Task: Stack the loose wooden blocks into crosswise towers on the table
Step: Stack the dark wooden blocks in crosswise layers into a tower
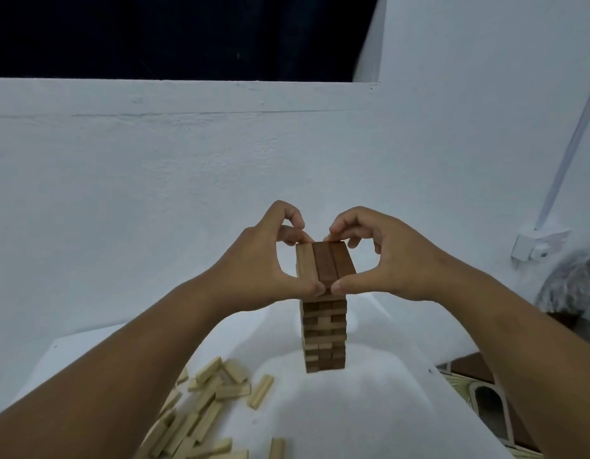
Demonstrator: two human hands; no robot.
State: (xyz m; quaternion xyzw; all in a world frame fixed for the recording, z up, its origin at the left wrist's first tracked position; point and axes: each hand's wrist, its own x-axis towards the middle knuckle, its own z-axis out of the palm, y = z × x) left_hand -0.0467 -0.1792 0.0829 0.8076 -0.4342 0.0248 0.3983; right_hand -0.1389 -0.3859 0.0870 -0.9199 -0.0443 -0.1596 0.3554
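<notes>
Both hands, left hand (254, 260) and right hand (386, 256), pinch the top layer (325, 261) of the upright tower (324, 332), its three blocks running near to far.

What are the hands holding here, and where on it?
Both hands, left hand and right hand, pinch the tower's top layer of blocks at its near and far ends.

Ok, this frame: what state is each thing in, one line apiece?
tower: upright on the table, many crosswise layers.
top layer: three blocks side by side, pinched at both ends.
left hand: thumb and fingers pinching top layer.
right hand: the same.
loose blocks: scattered flat, lower left.
table: white-covered.
</notes>
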